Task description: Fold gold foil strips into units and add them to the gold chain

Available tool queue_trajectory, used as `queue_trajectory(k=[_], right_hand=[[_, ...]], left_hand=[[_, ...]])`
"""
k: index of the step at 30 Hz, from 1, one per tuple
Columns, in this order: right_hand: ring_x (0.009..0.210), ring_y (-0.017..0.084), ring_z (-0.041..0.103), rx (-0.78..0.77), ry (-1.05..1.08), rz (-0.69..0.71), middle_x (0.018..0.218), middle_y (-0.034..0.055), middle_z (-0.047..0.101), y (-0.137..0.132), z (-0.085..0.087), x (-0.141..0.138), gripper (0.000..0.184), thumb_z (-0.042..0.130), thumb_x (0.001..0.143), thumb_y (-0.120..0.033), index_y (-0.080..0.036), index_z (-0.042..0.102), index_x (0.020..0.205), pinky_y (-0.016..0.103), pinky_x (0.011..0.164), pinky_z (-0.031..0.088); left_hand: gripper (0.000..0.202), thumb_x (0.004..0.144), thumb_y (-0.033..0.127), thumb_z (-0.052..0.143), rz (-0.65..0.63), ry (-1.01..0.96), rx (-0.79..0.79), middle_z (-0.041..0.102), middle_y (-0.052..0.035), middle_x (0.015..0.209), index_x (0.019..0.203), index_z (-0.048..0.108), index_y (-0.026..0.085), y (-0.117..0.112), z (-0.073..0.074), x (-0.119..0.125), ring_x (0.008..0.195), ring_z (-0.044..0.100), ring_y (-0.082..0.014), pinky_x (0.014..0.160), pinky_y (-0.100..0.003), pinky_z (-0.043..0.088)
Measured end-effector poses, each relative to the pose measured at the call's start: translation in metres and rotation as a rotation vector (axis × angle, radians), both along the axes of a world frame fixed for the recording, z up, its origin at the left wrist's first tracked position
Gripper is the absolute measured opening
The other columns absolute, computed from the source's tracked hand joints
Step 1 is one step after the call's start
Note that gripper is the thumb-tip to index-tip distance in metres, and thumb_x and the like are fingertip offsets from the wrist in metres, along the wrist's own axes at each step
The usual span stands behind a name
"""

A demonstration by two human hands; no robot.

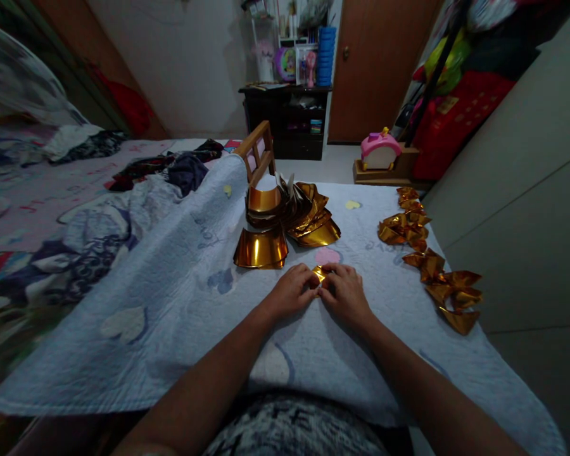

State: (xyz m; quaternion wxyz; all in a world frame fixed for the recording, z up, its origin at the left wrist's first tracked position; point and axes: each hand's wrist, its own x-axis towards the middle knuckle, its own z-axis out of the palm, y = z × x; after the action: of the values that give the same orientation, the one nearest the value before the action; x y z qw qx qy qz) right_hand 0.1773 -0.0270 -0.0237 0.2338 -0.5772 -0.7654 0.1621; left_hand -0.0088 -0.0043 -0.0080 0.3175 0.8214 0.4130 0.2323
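Observation:
Between my two hands is a small piece of gold foil paper (320,273), mostly covered by the fingers. My left hand (294,289) pinches its left side, and my right hand (344,289) pinches its right side. Both hands rest low over the pale blue quilted cloth (218,335). Just beyond them lie curved stacks of shiny gold foil sheets (261,248), with more fanned-out sheets (316,231) beside these. Along the right edge sit several folded gold foil pieces (449,288) in a loose row.
A wooden chair back (260,149) rises behind the stacks. Left of the cloth is a bed (99,183) with rumpled clothes. A dark cabinet (285,120), a door (375,76) and a pink toy (380,151) stand at the back. A pale panel (517,177) borders the right side.

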Motion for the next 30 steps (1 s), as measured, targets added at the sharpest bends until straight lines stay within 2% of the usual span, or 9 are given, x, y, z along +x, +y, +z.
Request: queue_trajectory(k=[30], right_hand=[[0.12, 0.03, 0.048, -0.004, -0.001, -0.011, 0.129, 0.0074, 0.065, -0.0013, 0.0041, -0.0022, 0.005, 0.063, 0.088, -0.022, -0.021, 0.064, 0.083, 0.046, 0.097, 0.038]], left_hand=[[0.008, 0.087, 0.02, 0.066, 0.016, 0.046, 0.052, 0.059, -0.0041, 0.095, 0.094, 0.062, 0.018, -0.002, -0.0047, 0.0015, 0.094, 0.057, -0.0215, 0.086, -0.034, 0.046]])
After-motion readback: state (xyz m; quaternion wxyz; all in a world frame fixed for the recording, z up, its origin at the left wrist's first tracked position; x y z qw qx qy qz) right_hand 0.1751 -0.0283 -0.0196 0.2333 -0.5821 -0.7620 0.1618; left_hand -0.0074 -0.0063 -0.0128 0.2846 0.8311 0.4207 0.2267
